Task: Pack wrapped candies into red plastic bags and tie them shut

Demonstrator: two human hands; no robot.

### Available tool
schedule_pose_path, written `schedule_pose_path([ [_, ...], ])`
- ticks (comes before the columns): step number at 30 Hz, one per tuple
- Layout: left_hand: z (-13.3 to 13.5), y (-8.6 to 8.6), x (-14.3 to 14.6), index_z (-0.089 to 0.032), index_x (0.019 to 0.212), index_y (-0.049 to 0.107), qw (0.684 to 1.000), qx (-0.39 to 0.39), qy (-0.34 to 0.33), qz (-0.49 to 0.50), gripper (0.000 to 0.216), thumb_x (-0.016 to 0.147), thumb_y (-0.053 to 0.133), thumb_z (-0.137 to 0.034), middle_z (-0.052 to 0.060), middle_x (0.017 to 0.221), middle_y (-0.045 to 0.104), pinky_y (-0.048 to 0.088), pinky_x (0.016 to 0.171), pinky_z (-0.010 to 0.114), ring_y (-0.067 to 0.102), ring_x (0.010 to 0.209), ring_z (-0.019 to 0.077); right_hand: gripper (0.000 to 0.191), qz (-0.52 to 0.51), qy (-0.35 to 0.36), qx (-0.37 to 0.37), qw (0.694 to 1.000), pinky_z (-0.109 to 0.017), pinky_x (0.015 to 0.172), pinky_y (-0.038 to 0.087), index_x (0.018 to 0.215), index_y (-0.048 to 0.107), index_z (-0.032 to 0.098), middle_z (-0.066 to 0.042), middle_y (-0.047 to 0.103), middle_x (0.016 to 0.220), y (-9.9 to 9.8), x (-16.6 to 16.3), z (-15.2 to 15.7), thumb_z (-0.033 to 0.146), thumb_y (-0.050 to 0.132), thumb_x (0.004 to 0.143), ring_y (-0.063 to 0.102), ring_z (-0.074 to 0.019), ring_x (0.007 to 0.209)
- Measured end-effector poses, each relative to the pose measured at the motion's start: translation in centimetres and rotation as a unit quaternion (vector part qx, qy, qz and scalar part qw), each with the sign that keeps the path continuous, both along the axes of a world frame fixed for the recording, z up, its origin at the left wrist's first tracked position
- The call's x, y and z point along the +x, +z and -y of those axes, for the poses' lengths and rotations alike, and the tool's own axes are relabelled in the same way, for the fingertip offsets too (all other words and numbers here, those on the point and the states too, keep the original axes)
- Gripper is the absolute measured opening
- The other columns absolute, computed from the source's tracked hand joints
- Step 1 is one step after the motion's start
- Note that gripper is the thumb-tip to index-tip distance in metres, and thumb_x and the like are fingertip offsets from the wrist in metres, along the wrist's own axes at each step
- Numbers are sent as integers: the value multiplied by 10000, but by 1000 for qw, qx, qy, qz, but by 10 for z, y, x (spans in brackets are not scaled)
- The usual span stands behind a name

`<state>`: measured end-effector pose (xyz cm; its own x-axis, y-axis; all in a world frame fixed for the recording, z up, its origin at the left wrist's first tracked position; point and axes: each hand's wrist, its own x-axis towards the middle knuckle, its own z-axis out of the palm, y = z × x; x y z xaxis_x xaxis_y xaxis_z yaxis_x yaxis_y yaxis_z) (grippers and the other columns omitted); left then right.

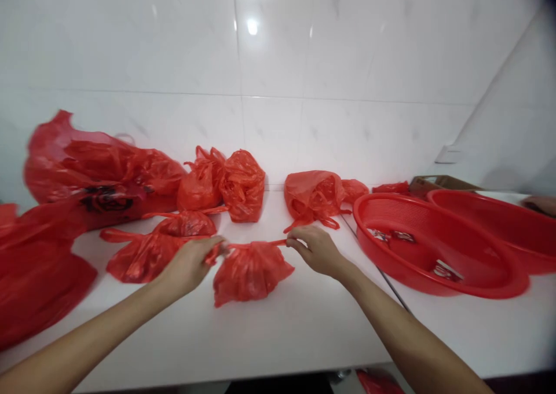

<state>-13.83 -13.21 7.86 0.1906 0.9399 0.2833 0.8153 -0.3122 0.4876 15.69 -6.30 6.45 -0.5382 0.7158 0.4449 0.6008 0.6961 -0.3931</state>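
Note:
A small red plastic bag (254, 273) with something inside rests on the white table in front of me. My left hand (191, 262) pinches one of its handles at the left, partly blurred. At the other side my right hand (315, 249) grips the opposite handle, drawn out taut between thumb and fingers. The bag's top is gathered between the two hands, and its contents are hidden. Just beyond my left hand lie two more filled red bags, a nearer bag (145, 258) and a farther bag (186, 225) with its handles stretched sideways.
Several red bags stand along the tiled wall, among them an upright bag (243, 185) and a slumped bag (313, 194). Large red bags (39, 266) fill the left. On the right, a red basket (490, 261) holds several small packets (447, 270), beside a second basket (512, 223).

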Motion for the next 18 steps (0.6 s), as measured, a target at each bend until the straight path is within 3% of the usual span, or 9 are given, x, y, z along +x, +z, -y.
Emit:
schedule_pose_path([
  [3, 4, -28, -17, -232, 626, 509, 997, -48, -3, 61, 170, 785, 484, -179, -12, 589, 626, 430, 646, 289, 604, 609, 193, 214, 26, -41, -86, 995, -257, 734, 368, 835, 614, 206, -1, 680, 812, -28, 20, -14, 273, 440, 940, 596, -150, 779],
  [6, -2, -44, -6, -233, 651, 457, 991, -23, 59, 120, 283, 904, 393, -341, -4, 630, 581, 437, 647, 291, 578, 632, 189, 249, -10, -87, -139, 986, -251, 715, 372, 880, 579, 214, 6, 686, 858, -38, 13, -22, 317, 368, 965, 611, -148, 796],
  [9, -19, -53, 20, -236, 757, 436, 982, 16, 127, 141, 336, 947, 283, -467, 12, 771, 583, 444, 732, 302, 588, 784, 202, 329, -54, -172, -150, 972, -260, 676, 369, 990, 533, 228, -12, 678, 909, -36, -19, -19, 406, 256, 994, 617, -167, 816],
  [11, -31, -58, 37, -244, 760, 397, 980, 20, 149, 134, 354, 951, 248, -502, -1, 749, 554, 436, 715, 301, 571, 764, 199, 368, -42, -214, -140, 966, -269, 657, 367, 1048, 500, 234, -40, 671, 1001, -37, -45, -14, 479, 232, 991, 625, -189, 849],
  [14, -42, -64, 52, -255, 764, 358, 983, 9, 153, 98, 340, 962, 221, -495, -23, 697, 513, 403, 664, 295, 547, 694, 194, 397, 47, -219, -129, 966, -280, 652, 378, 1120, 462, 227, -66, 680, 993, -49, -71, -12, 528, 241, 985, 649, -212, 832],
  [18, -46, -67, 51, -267, 798, 362, 990, -20, 134, 33, 300, 970, 222, -469, -33, 654, 510, 351, 619, 288, 550, 633, 199, 356, 138, -238, -126, 953, -292, 662, 398, 1157, 456, 207, -70, 698, 838, -68, -73, -23, 462, 260, 1004, 673, -233, 777],
])
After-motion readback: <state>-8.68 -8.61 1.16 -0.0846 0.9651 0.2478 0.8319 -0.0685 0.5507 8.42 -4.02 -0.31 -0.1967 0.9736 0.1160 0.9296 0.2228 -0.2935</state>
